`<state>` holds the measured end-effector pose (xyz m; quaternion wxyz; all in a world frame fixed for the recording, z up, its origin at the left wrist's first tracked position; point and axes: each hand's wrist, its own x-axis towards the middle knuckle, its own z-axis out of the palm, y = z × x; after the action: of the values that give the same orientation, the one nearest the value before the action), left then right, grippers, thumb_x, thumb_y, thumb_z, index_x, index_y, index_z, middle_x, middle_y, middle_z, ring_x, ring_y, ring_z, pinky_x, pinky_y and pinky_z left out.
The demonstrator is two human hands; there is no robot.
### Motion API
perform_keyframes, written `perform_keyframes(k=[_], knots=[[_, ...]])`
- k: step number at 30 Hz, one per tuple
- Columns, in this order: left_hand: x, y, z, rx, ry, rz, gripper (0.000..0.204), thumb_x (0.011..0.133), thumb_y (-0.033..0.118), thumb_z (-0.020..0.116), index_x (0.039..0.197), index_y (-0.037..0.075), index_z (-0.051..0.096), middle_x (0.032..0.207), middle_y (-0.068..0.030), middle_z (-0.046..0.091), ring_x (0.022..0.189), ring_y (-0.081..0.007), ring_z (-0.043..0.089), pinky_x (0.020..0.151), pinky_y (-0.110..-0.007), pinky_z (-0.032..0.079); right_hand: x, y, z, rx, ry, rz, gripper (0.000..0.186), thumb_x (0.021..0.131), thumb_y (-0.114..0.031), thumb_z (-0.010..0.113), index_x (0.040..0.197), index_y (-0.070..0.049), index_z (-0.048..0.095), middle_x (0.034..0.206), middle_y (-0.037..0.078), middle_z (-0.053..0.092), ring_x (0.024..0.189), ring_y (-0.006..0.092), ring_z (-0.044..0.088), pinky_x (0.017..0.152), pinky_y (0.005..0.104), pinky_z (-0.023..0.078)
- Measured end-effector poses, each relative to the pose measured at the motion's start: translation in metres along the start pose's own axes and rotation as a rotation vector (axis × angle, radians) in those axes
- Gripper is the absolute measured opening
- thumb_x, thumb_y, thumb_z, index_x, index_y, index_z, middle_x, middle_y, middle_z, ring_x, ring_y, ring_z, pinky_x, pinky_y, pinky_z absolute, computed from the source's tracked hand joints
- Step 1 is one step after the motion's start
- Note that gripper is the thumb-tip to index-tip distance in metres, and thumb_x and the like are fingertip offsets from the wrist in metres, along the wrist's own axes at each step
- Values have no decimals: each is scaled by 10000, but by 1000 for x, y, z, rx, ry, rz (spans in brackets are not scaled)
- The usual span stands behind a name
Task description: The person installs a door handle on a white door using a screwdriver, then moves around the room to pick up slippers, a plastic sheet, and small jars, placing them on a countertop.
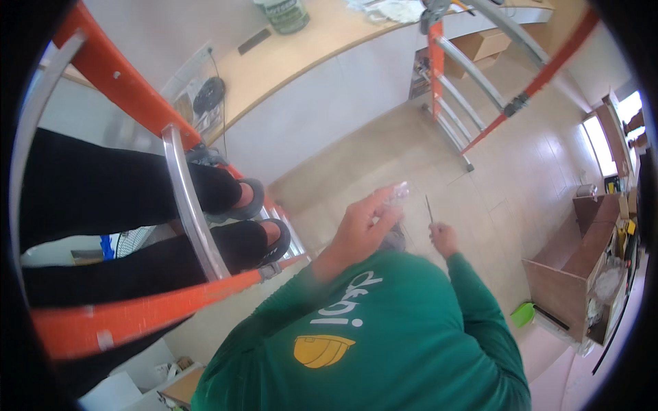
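Note:
My left hand [363, 229] is raised over my green-sleeved chest, its fingers bent toward each other. At their tips is a small, clear, shiny piece [399, 190] that looks like plastic; its exact kind is too blurred to tell. Farther right, my right hand [444, 238] is closed round the lower end of a thin, pointed tool [429, 207]. The tool stands nearly upright with its tip away from me, and its handle is hidden in my fist. The two hands are apart.
At left, another person in black trousers [130, 192] and dark sandals stands on an orange ladder [226, 294]. A second orange ladder [473, 75] stands far right. A wooden counter [315, 48] holds a tub [284, 15]. At right are a wooden cabinet [558, 288] and a green dustpan [523, 315].

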<state>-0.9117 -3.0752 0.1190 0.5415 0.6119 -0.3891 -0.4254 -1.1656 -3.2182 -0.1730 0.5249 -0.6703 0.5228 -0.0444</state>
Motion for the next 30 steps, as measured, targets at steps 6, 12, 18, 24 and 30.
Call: perform_keyframes(k=[6,12,18,24,30], knots=[[23,-9,-51,-154,310,-7,426,1017,53,534,1436,-11,485,1328,-151,613,1043,-187,666,933,-317,524,100,-167,11,-100,-179,-294,345,957,-334,603,875,-12,696,653,115,640,576,211,632,590,365,491],[7,-15,-101,-18,603,-138,447,1000,30,545,1441,-3,487,1353,-156,602,1115,-205,643,963,-323,497,176,-358,126,-74,-457,-569,363,980,-365,597,929,-14,673,634,135,599,571,240,604,590,386,478],[43,-33,-142,21,797,-309,471,970,40,587,1432,-3,504,1366,-150,602,1209,-225,603,989,-336,484,245,-493,247,190,-758,-695,378,990,-356,601,879,2,647,620,94,585,574,169,571,567,342,450],[148,-24,-248,122,1125,-362,428,980,70,607,1399,0,546,1280,-131,646,1163,-199,628,958,-320,499,306,-563,300,97,-915,-646,362,999,-351,603,921,-5,677,646,57,576,589,123,554,564,321,443],[249,-73,-460,526,1457,-427,453,957,248,672,1323,-7,595,1128,-157,696,953,-252,676,839,-320,515,343,-593,310,73,-1084,-475,313,1006,-313,611,1016,-18,716,666,25,580,606,95,525,586,286,452]])
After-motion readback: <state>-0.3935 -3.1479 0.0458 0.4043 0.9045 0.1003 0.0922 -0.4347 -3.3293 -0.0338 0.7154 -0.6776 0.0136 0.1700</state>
